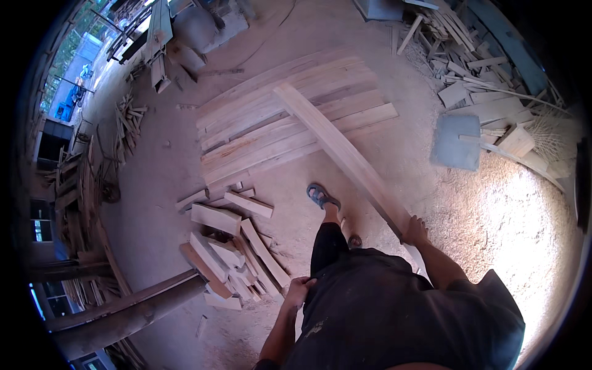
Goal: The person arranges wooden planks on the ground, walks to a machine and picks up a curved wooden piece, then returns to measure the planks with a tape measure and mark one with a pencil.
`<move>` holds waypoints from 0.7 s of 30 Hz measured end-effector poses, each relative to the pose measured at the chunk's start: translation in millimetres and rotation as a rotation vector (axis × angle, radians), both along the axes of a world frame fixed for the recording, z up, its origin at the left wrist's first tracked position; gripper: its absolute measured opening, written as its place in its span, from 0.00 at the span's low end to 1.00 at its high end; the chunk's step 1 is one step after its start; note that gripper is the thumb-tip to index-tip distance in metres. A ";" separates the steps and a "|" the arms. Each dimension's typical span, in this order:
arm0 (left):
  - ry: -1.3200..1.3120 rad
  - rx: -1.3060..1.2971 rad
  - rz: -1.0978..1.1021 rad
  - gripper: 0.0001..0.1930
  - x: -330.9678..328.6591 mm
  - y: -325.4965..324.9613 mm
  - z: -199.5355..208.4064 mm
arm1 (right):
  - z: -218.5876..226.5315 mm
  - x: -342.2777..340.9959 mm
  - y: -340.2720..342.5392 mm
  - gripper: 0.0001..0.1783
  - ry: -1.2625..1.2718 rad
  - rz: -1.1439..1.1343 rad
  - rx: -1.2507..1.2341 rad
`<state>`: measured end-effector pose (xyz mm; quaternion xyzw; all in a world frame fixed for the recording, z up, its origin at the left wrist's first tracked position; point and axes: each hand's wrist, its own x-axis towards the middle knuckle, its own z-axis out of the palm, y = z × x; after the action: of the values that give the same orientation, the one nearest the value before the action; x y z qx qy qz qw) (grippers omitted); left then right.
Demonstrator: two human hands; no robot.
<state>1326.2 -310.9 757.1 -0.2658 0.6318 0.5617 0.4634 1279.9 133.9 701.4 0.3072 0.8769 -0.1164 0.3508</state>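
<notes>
A long, pale wooden plank point(339, 148) runs slantwise from beside my right hip out over a row of boards. My right hand point(414, 230) is closed around its near end. The plank's far end overlaps the boards point(259, 145), which lie side by side on the ground ahead. By my left hip, my left hand point(299, 291) is closed, its fingertips against the edge of my dark shirt point(370, 308); it appears to pinch the cloth. To the left of that hand lies a heap of short wood offcuts point(231, 250).
A grey flat shovel-like panel point(456, 142) rests at the right beside sawdust point(499, 216) in bright light. Scrap wood point(475, 68) is piled at the far right. A thick post point(129, 314) reaches in from the lower left. Stacked timber point(160, 37) stands at the far left.
</notes>
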 end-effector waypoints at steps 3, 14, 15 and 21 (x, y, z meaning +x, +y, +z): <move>0.012 0.193 -0.020 0.10 -87.6 15.1 24.1 | 2.5 -75.7 -0.9 0.51 -0.039 0.035 0.015; -0.252 0.326 -0.011 0.10 -265.5 -9.1 61.7 | -24.2 -301.7 35.5 0.41 -0.062 0.274 0.070; -0.267 0.302 0.048 0.11 -262.0 -14.7 54.6 | -23.0 -325.3 36.1 0.41 -0.075 0.304 0.074; -0.293 0.186 0.110 0.12 -321.7 2.4 80.7 | -41.1 -452.5 22.0 0.40 -0.142 0.412 0.064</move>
<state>1004.5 -308.5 837.8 -0.3346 0.4874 0.5975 0.5417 827.3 156.0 660.3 0.1399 0.8975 0.0075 0.4181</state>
